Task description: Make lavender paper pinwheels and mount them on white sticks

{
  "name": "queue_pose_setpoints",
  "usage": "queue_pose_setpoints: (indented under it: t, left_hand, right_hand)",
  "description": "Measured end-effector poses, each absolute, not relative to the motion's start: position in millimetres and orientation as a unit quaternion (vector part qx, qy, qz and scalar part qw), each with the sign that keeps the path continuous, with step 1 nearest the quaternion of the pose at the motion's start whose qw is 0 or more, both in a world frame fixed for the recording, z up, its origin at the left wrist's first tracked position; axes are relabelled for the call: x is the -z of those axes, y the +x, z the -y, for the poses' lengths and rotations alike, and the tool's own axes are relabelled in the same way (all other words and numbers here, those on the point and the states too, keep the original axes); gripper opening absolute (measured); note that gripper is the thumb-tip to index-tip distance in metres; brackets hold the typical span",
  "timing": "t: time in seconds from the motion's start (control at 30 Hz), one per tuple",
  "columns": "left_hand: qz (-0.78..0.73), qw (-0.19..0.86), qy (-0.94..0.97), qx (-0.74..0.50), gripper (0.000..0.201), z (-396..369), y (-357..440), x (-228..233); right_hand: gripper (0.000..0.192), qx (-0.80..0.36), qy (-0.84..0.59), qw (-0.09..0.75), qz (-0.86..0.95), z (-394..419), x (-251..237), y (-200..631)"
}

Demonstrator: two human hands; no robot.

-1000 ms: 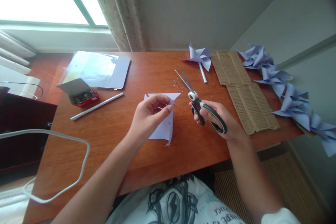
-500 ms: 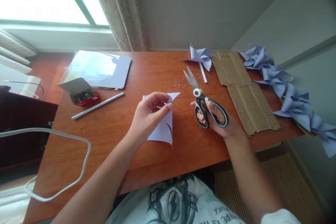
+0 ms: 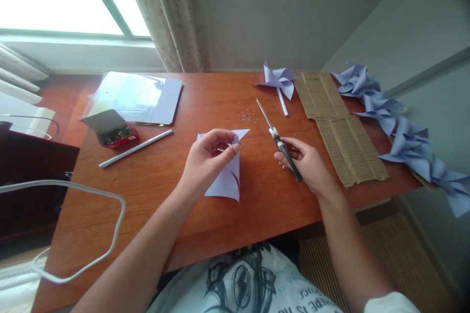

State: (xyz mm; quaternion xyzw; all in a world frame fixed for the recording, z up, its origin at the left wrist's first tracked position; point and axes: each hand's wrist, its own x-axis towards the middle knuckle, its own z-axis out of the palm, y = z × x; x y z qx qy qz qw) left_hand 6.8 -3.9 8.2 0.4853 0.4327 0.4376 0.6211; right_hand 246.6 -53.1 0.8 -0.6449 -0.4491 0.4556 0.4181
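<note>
Comparing frames, I saw my right hand [image 3: 307, 164] had closed the scissors [image 3: 278, 140] and turned them edge-on, cutting apparently finished, while left fingers [image 3: 228, 148] pinched the paper [image 3: 227, 178] mid-table.

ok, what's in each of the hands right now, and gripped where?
Left hand pinches the lilac cut paper at its upper folded corner, the sheet resting on the table. Right hand holds the scissors by the black handles, blades shut.

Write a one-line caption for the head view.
Left hand pinches a cut lilac paper on the table; right hand holds scissors.
</note>
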Motion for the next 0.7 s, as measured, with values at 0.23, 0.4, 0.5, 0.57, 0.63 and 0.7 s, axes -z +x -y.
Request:
queue_pose_setpoints:
  t: [0.23,0.4,0.5,0.57,0.63,0.7]
  left_hand:
    - [-0.433,0.616,0.49,-0.439,0.026,4,7,-7]
    - [-0.423,0.624,0.488,-0.439,0.024,4,7,-8]
    - [-0.427,0.621,0.488,-0.44,0.024,5,7,-9]
    - [-0.428,0.619,0.49,-0.44,0.024,5,7,-9]
    - [-0.428,0.617,0.492,-0.44,0.024,5,8,-9]
    - [-0.428,0.615,0.494,-0.441,0.025,5,7,-9]
  right_hand:
    - [0.047,-0.196,-0.685,0.286,0.641,77,1,266]
    - [0.058,-0.115,-0.69,0.217,0.681,91,1,272]
    - [0.052,-0.069,-0.699,0.203,0.682,94,7,279]
    - [0.049,-0.04,-0.709,0.195,0.677,95,12,286]
    - [0.049,-0.018,-0.718,0.19,0.669,95,17,293]
    - [0.049,-0.011,-0.727,0.184,0.662,94,21,298]
